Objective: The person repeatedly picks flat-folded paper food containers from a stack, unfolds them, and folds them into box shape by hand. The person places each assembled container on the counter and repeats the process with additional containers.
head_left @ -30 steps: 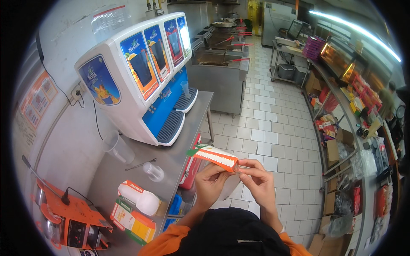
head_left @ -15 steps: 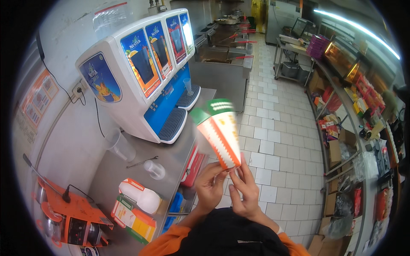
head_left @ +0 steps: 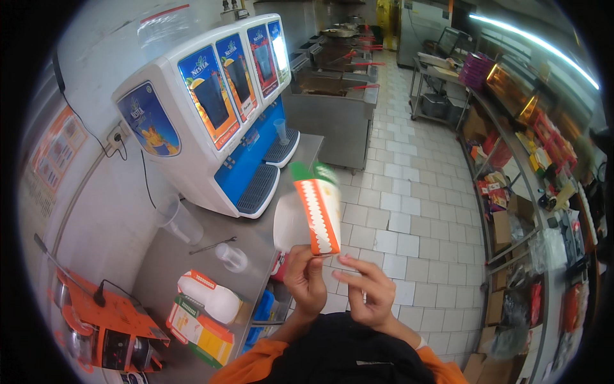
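Observation:
Upright in front of me is a folded paper food carton [head_left: 322, 217], white and orange with a zigzag edge and a green top. A plain white flap sticks out on its left side. My left hand [head_left: 304, 281] grips the carton by its lower end, thumb and fingers pinched together. Just right of the base, my right hand [head_left: 369, 292] has its fingers apart and holds nothing; its fingertips point at the carton's bottom. On the counter to the left lie more flat cartons [head_left: 203, 329] in the same colours, beside a white paper piece [head_left: 222, 303].
A white drink dispenser [head_left: 246, 109] stands on the steel counter [head_left: 163, 256]. A clear jug [head_left: 180, 217], a small plastic cup [head_left: 231, 257] and an orange rack [head_left: 109, 320] are nearby. Stocked shelves [head_left: 505, 217] line the right; fryers [head_left: 332, 86] stand beyond.
The carton has swung left and come more upright, and its white flap now shows. My right hand has let go of its base and spread its fingers; my left hand keeps its hold.

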`<action>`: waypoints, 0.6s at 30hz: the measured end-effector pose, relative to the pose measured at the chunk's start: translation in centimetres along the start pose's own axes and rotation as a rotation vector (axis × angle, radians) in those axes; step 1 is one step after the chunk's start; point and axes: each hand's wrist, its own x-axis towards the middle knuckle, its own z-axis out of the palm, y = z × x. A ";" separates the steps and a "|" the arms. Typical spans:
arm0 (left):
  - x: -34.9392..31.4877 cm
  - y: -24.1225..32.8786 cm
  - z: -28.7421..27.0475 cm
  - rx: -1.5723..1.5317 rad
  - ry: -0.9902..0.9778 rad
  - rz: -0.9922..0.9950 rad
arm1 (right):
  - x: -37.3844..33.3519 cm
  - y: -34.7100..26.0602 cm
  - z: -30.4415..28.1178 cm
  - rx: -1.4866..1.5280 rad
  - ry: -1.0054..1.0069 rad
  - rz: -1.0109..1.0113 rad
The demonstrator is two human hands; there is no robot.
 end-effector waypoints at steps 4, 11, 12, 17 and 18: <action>-0.1 -0.9 -0.5 -0.325 -0.053 -0.018 | 1.2 0.8 -0.5 -0.265 0.307 0.265; 3.1 0.0 -1.9 -0.318 -0.204 -0.044 | 1.2 0.5 -3.1 0.049 -0.265 0.560; 3.5 0.5 -2.1 0.002 -0.227 0.103 | 0.9 0.4 -3.0 0.055 -0.214 0.521; 3.2 2.4 -1.5 0.123 -0.293 0.273 | 0.1 -0.2 -1.0 -0.229 0.020 0.105; 3.2 2.4 -1.2 0.093 -0.247 0.198 | 0.0 -0.4 -0.9 -0.321 0.075 -0.057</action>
